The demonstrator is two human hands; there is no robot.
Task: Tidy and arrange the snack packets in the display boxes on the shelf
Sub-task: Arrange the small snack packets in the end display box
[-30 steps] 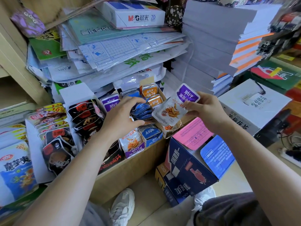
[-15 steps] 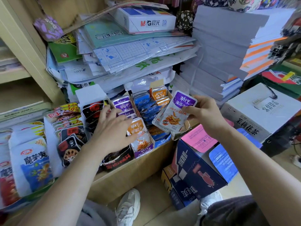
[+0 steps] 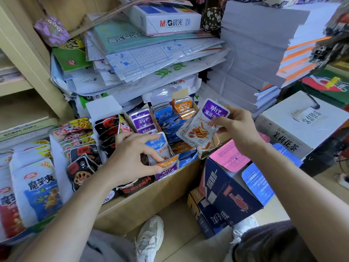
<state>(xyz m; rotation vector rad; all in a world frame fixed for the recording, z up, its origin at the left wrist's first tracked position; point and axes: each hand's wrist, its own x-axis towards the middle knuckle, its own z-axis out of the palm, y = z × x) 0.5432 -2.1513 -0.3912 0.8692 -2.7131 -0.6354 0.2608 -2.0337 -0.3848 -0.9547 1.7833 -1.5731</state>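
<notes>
from the head camera: the right hand (image 3: 239, 127) pinches a purple packet (image 3: 205, 127) by its right edge, thumb in front and fingers behind. it holds the packet up over the right box (image 3: 207, 155) at the end of the row. the left hand (image 3: 132, 157) has its fingers bent round a blue packet (image 3: 156, 146) that stands at the front of the purple box (image 3: 166, 173). its thumb is down by an orange packet (image 3: 168, 163) just in front. the boxes sit side by side on the shelf (image 3: 151, 201). behind are rows of purple packets (image 3: 142, 121), blue packets (image 3: 170, 125) and orange packets (image 3: 184, 108).

i think these packets are very light, thin and bendy. the foil looks shiny, so it may slip. a pinch on the flat sealed edge or the top looks best. a hard squeeze in the middle could crush the snack inside. they look floppy, so each one likely needs to go in upright, snug between the others.
</notes>
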